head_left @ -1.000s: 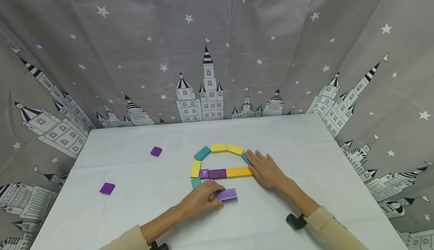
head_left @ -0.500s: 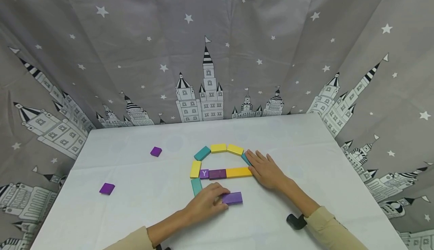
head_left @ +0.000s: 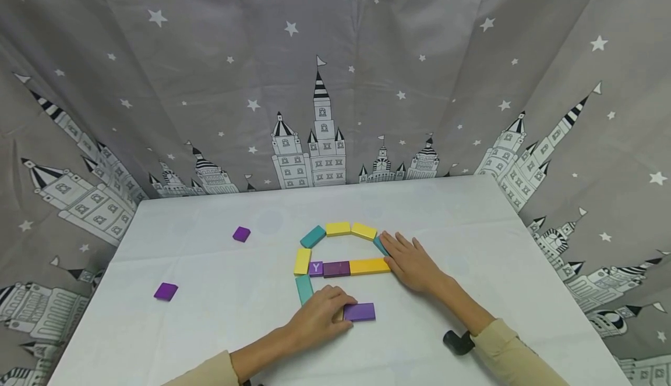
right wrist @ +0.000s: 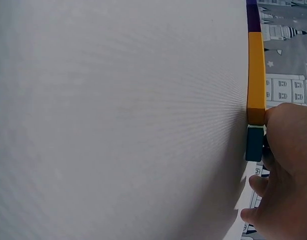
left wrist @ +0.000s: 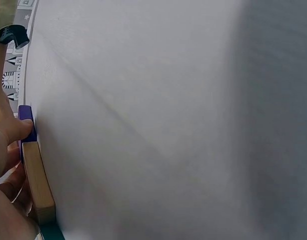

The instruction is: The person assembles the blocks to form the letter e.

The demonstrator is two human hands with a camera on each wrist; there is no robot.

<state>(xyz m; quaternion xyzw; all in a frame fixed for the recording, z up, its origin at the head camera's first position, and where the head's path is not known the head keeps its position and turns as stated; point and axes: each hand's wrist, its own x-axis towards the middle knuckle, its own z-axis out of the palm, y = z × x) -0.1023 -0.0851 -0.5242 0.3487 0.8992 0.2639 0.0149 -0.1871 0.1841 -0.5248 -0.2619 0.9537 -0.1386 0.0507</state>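
In the head view my left hand [head_left: 320, 319] pinches a purple block [head_left: 362, 312] by its left end, low on the white table. A plain wooden block [left wrist: 39, 182] sits end to end with it in the left wrist view, mostly hidden by the hand from above. Beyond that lies a teal block [head_left: 304, 289]. My right hand [head_left: 411, 265] lies with fairly straight fingers on another teal block [head_left: 381, 245], beside the end of a long orange-yellow block [head_left: 369, 266]. That orange block [right wrist: 256, 77] also shows in the right wrist view.
An arch of yellow blocks [head_left: 338, 229] and a teal block [head_left: 313, 236] curves above a row with a dark purple block [head_left: 336, 268] and a small "Y" block [head_left: 316, 268]. Two loose purple pieces, one nearer [head_left: 166, 291] and one farther [head_left: 242, 233], lie left. A castle-print curtain [head_left: 398, 83] hangs behind.
My left hand has shifted right and toward me with the purple block, which now lies straighter. More of the lower-left teal block shows. The right hand stays in place.
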